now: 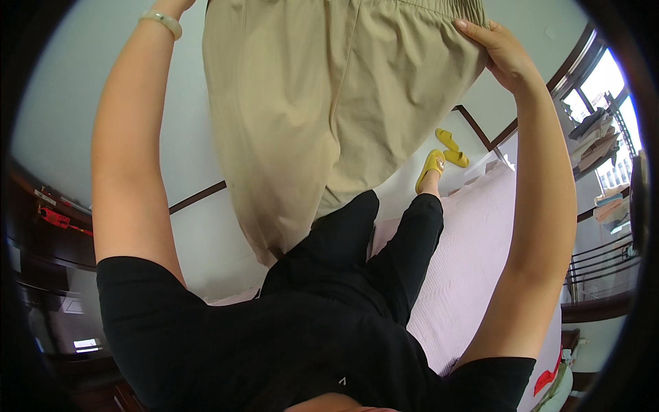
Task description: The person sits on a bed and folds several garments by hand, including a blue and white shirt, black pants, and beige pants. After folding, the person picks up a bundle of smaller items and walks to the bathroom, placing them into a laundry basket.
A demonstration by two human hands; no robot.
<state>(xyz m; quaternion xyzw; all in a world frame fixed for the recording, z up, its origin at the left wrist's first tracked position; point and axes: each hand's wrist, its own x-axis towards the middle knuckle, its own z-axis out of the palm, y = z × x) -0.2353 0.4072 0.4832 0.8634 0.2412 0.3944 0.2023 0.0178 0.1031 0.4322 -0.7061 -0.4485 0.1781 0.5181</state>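
Note:
A pair of khaki trousers (288, 103) with a gathered elastic waistband (437, 6) hangs spread out in front of me. My right hand (499, 49) pinches the waistband at its right end, the thumb lying on the near face of the cloth. Only the base of my left hand (177, 4) shows at the top edge, beside the trousers' upper left corner. Its fingers are out of view, so its grip is hidden. The lower part of the trousers hangs down to my black-clad legs, one leg tapering to the left.
A pink quilted bed cover (468, 247) lies beneath and right of my legs. Yellow slippers (455, 158) lie on the pale floor, and one yellow slipper (432, 165) is on my foot. Clothes (594, 139) hang by the window. Dark wooden furniture (56, 242) stands at left.

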